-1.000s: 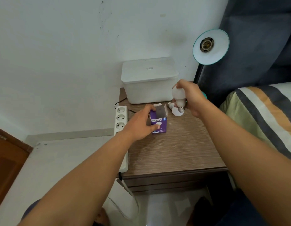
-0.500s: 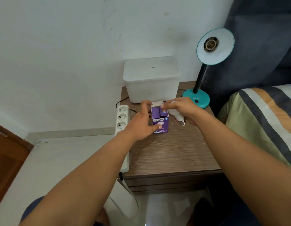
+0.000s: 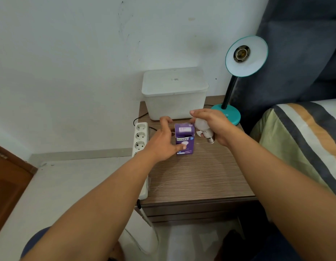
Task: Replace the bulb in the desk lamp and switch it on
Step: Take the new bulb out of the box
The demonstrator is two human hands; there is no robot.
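Currently the right hand (image 3: 214, 127) is wrapped around a white LED bulb (image 3: 202, 128), dome toward the box, screw base (image 3: 210, 139) pointing down and toward the camera, held just above the wooden nightstand (image 3: 191, 178). Fingers curl over the dome; firm grip, bulb clear of the tabletop. Left hand (image 3: 161, 144) sits against the left side of the purple Ecolink bulb box (image 3: 184, 138), thumb pressed on its front face, remaining fingers spread half-open behind the box; whether they touch it, can't tell. Box stands upright near the middle of the nightstand, top flap looks closed. Bulb is just beside the box's upper right corner. Teal desk lamp (image 3: 227, 114) stands at the back right corner, shade (image 3: 246, 56) tilted toward the camera, socket (image 3: 241, 53) bare with no bulb in it. White lidded plastic bin (image 3: 174, 93) sits behind the box against the wall. White power strip (image 3: 141, 142) runs along the nightstand's left edge. Striped bedding (image 3: 304, 140) at right.
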